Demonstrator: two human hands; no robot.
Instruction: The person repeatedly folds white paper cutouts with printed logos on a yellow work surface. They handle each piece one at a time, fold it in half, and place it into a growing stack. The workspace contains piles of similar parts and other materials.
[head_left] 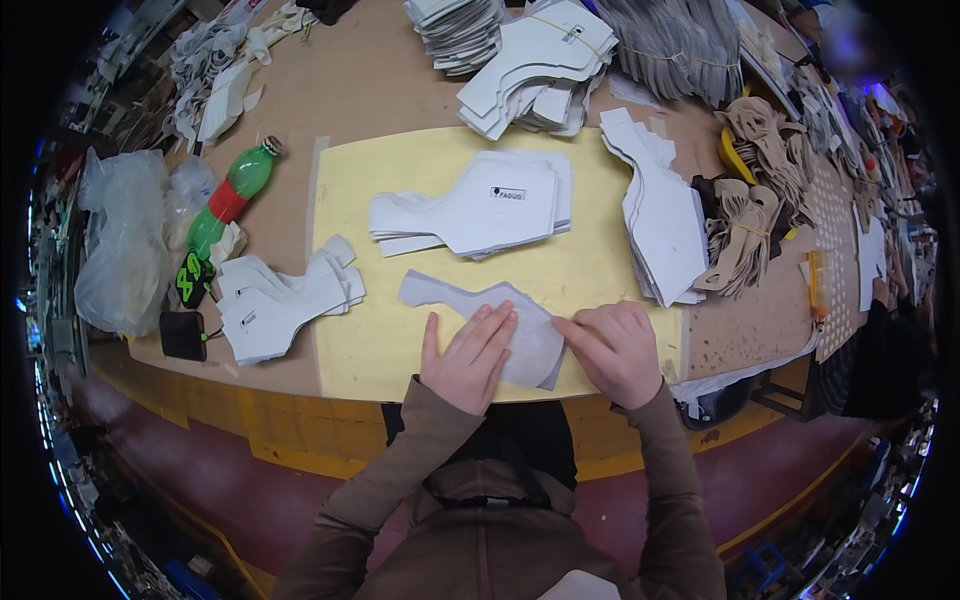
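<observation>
A thin cut fabric piece (pixel 532 347), pale grey with a darker grey layer showing along its edges, lies on the yellow sheet (pixel 350 350) in front of me. My left hand (pixel 470 357) rests flat on its middle, fingers stretched out. At the piece's right edge, the thumb and forefinger of my right hand (pixel 612 345) are pinched together on the rim. Just beyond my hands is a fanned stack of white cut pieces (pixel 500 215) of similar outline, with a printed label on top. Whether the grey layers are joined cannot be made out.
White pieces lie stacked at left (pixel 285 305) and right (pixel 660 215). Banded white bundles (pixel 545 60) and grey bundles (pixel 670 45) stand at the back. A green bottle (pixel 230 195), plastic bag (pixel 120 240) and black case (pixel 183 336) sit left; beige bundled strips (pixel 745 230) lie right.
</observation>
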